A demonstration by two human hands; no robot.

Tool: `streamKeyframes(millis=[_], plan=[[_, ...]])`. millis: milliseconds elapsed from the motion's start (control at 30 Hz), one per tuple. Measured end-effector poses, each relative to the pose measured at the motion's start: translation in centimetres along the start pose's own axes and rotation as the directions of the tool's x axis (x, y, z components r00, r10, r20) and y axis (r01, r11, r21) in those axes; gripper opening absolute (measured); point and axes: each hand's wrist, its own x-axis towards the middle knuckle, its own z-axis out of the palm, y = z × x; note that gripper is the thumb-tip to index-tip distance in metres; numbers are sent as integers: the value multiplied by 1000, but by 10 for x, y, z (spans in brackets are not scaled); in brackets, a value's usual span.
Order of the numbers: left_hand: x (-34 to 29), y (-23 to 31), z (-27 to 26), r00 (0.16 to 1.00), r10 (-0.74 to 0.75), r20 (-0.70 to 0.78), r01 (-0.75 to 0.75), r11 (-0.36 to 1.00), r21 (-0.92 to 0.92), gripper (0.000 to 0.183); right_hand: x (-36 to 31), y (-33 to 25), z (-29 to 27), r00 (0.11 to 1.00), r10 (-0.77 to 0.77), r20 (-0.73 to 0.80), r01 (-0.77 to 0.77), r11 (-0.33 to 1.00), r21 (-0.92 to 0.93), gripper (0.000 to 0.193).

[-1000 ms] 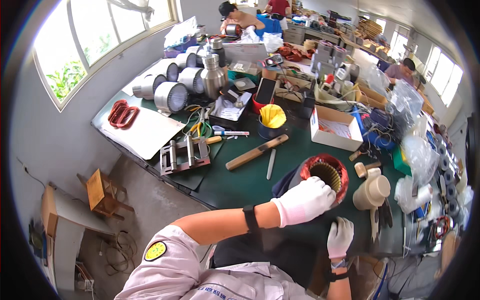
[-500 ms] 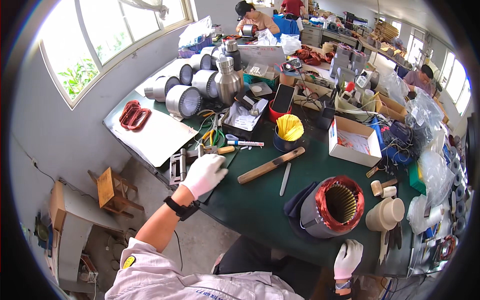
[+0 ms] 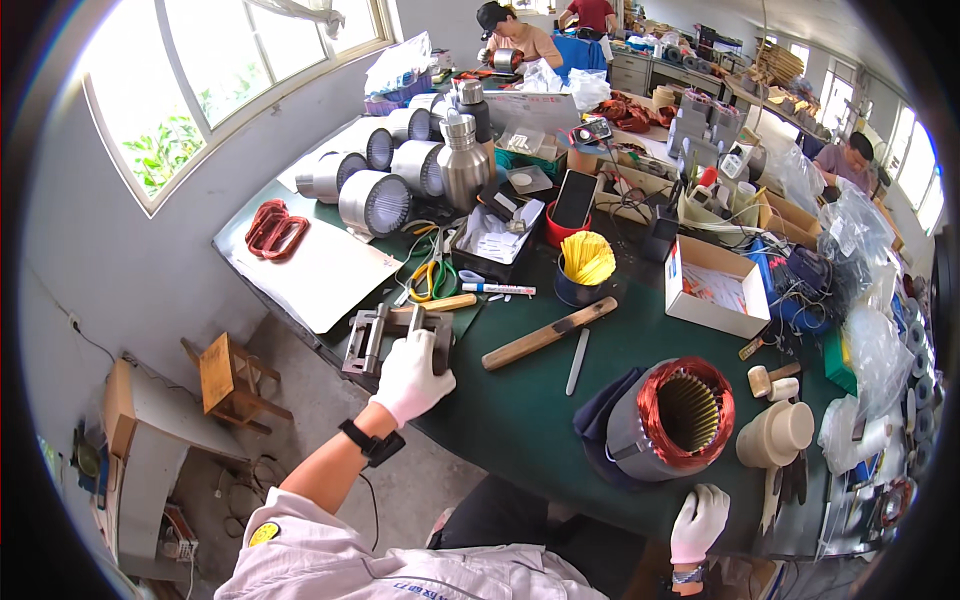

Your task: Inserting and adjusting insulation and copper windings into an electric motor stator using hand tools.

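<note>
Left to right, as we find it on the green surface [image 3: 520, 400]:

1. Red wire coils [image 3: 275, 228] on a white sheet [image 3: 315, 275], far left, well apart from our hands.
2. Metal jig [image 3: 385, 335], grey, of upright plates on a base, near the left front edge. Our left hand [image 3: 410, 378], white-gloved, lies on its near end, fingers curled over a plate; whether it grips or only rests we cannot tell. We judge the jig stiff, heavy for its size and hard-edged; best taken by the outer plates or under the base, and the glove should help against slipping.
3. Scissors [image 3: 430, 280], green-handled, just behind the jig, with a marker pen [image 3: 497, 289] beside them.
4. Wooden stick [image 3: 548, 334], lying aslant at mid-surface; a thin flat blade [image 3: 577, 361] just right of it.
5. Dark cup of yellow strips [image 3: 586, 268], behind the stick.
6. Stator [image 3: 672, 418], grey shell with copper windings at its open face, lying on its side on a dark cloth [image 3: 598, 412]. We judge it heavy; the windings look delicate, so the shell is the place to hold.
7. Right hand [image 3: 699, 521], gloved, at the near edge below the stator, fingers loosely spread, holding nothing, touching no object.
8. Cardboard box [image 3: 715, 287], open, behind the stator.
9. Cream cap [image 3: 776, 434], just right of the stator.
</note>
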Motion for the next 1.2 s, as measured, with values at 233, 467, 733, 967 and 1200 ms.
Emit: streamKeyframes(millis=[233, 467, 733, 967, 1200], plan=[[-17, 9, -29, 988, 127, 85, -126, 992, -15, 33, 0, -1, -9, 999, 21, 25, -21, 1000, -3, 15], [-12, -34, -17, 995, 13, 100, -24, 994, 103, 53, 22, -16, -9, 999, -46, -15, 46, 999, -28, 14], [-50, 61, 39, 942, 323, -87, -334, 927, -171, 35, 19, 20, -38, 984, 73, -165, -19, 952, 305, 8], [-89, 86, 81, 885, 463, -46, -466, 879, -101, 23, 36, 161, -82, 906, 417, -74, -423, 897, -128, 33], [-86, 89, 82, 884, 465, -42, -467, 880, -82, 23, 48, 145, -72, 982, 146, 122, -125, 978, -167, 53]])
